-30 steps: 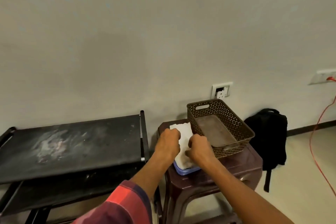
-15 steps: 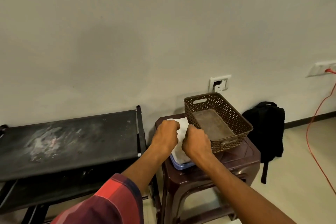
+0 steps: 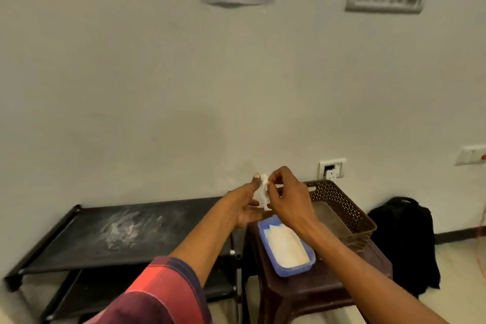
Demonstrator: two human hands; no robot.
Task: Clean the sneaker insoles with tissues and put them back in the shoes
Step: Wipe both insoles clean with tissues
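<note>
Both hands are raised above a brown plastic stool [image 3: 310,289], pinching one white tissue [image 3: 261,192] between them. My left hand [image 3: 244,205] grips its left side with thumb up. My right hand [image 3: 288,197] pinches its right edge. Below them a blue tray [image 3: 292,269] with a stack of white tissues [image 3: 285,246] rests on the stool. No sneakers or insoles are in view.
A brown perforated basket [image 3: 349,216] sits on the stool behind the tray. A low black rack [image 3: 86,242] with a dusty top stands to the left. A black backpack [image 3: 405,242] leans on the wall at right. Wall sockets and a switch panel are above.
Both hands rose from the tissue stack, lifting one tissue clear of the tray. The camera tilted upward, showing more wall.
</note>
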